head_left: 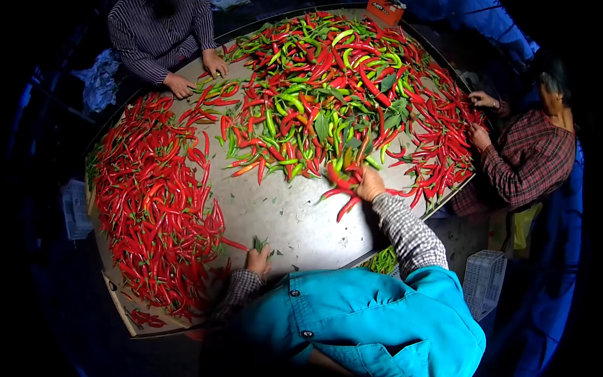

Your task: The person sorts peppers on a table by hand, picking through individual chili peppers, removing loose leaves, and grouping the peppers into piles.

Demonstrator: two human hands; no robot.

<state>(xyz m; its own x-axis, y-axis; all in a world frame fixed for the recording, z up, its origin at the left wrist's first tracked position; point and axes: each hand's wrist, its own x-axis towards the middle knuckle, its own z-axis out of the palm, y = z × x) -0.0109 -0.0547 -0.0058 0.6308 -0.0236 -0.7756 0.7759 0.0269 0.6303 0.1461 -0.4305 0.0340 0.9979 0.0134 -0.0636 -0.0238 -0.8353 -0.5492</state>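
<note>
Near the table's front edge, my left hand (258, 261) is closed around some green leaves (261, 244), beside the end of a red chili. My right hand (370, 183) reaches over the table and is closed on red chilies (341, 180) at the front of a mixed pile of red and green chilies (314, 94). A large heap of red chilies (157, 207) lies on the left part of the table (276, 220). More red chilies (440, 132) lie at the right edge.
A person in a striped top (157, 38) works at the back left; another in a plaid shirt (527, 151) works at the right. A crate (485, 283) stands at the lower right, another crate (76, 209) at the left. A red box (385, 11) sits at the back.
</note>
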